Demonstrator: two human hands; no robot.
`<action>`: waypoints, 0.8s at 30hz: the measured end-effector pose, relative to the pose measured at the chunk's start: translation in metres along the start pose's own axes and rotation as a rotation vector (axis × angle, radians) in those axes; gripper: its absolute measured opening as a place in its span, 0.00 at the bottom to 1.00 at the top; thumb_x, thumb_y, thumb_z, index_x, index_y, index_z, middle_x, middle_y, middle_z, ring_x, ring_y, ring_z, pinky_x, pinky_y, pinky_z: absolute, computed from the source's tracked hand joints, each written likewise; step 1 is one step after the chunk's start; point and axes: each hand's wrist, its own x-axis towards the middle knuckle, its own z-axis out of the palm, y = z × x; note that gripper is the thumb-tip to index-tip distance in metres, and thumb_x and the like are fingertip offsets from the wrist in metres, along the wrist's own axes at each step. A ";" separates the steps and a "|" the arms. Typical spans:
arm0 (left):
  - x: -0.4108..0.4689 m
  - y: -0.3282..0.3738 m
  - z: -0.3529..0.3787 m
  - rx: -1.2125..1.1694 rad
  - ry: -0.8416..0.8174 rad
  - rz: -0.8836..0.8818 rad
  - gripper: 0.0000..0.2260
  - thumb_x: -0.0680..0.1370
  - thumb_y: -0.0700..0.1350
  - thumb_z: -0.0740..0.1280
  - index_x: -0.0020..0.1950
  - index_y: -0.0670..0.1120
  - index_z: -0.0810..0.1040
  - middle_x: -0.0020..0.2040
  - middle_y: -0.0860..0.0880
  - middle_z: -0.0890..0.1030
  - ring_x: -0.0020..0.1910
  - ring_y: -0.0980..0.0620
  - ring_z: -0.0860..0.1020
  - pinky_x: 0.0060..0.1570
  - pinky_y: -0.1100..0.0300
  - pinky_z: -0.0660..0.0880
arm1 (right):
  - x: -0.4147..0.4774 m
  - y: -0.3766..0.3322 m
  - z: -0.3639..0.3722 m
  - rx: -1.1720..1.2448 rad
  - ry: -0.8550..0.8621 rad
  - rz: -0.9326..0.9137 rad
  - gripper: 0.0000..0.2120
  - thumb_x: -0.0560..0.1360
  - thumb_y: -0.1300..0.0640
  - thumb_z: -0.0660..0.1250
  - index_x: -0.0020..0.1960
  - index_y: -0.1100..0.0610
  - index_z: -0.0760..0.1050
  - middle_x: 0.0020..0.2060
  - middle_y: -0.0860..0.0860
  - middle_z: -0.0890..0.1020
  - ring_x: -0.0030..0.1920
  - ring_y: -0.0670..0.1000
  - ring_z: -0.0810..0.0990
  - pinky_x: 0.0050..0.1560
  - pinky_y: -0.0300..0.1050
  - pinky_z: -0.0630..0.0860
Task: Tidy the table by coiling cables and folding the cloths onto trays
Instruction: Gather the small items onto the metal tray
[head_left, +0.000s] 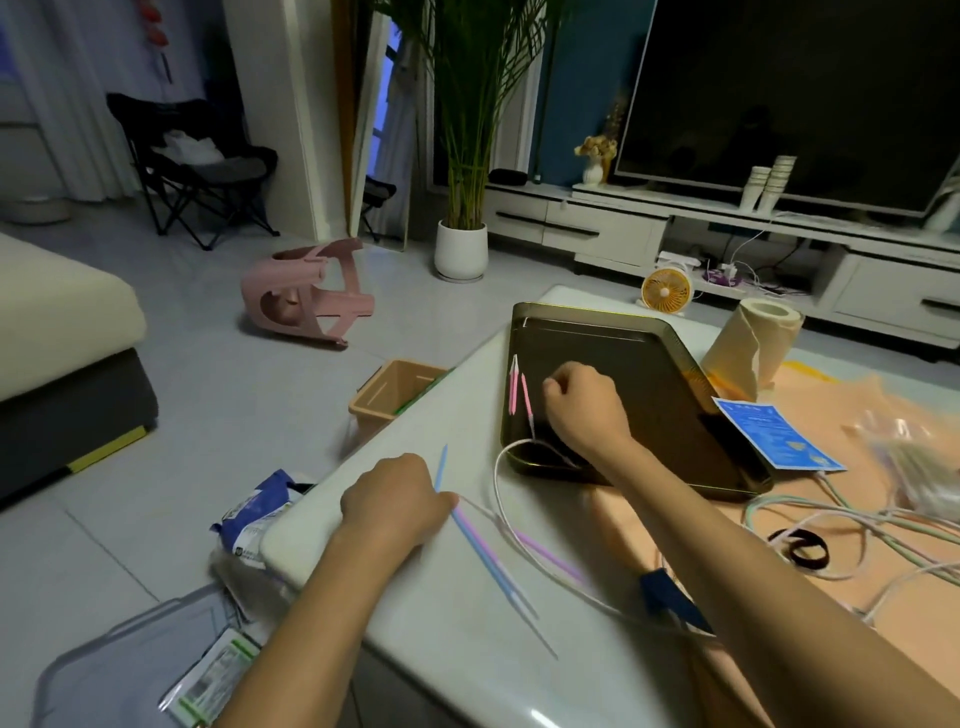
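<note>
Tray (649, 364) lies on white table (457, 639) near television (805, 88).

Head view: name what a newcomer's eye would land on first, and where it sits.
The dark tray on the far part of the table stands out first, with the right hand curled over it beside the pink cable ends. Nearer, the left hand holds pastel cables on the white tabletop. A tipped pink stool lies on the floor beyond.
</note>
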 end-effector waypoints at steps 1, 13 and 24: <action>0.000 -0.002 -0.001 -0.025 -0.008 0.001 0.20 0.78 0.57 0.60 0.59 0.43 0.73 0.58 0.45 0.76 0.56 0.45 0.75 0.50 0.57 0.70 | -0.013 -0.009 -0.002 0.047 -0.023 -0.073 0.09 0.78 0.59 0.58 0.49 0.59 0.76 0.44 0.56 0.82 0.41 0.53 0.79 0.43 0.49 0.78; -0.006 -0.011 -0.009 -0.315 0.054 -0.056 0.14 0.81 0.46 0.57 0.53 0.36 0.75 0.55 0.39 0.78 0.56 0.41 0.75 0.48 0.59 0.68 | -0.135 -0.059 0.018 -0.593 -0.367 -0.150 0.13 0.79 0.63 0.55 0.63 0.61 0.67 0.57 0.58 0.73 0.57 0.58 0.75 0.44 0.45 0.62; -0.013 0.001 -0.007 -0.179 0.025 -0.020 0.10 0.80 0.44 0.55 0.52 0.39 0.73 0.55 0.40 0.77 0.54 0.42 0.75 0.46 0.60 0.67 | -0.077 -0.037 -0.022 -0.083 -0.462 -0.006 0.16 0.76 0.58 0.62 0.31 0.62 0.70 0.25 0.52 0.68 0.23 0.47 0.67 0.21 0.34 0.62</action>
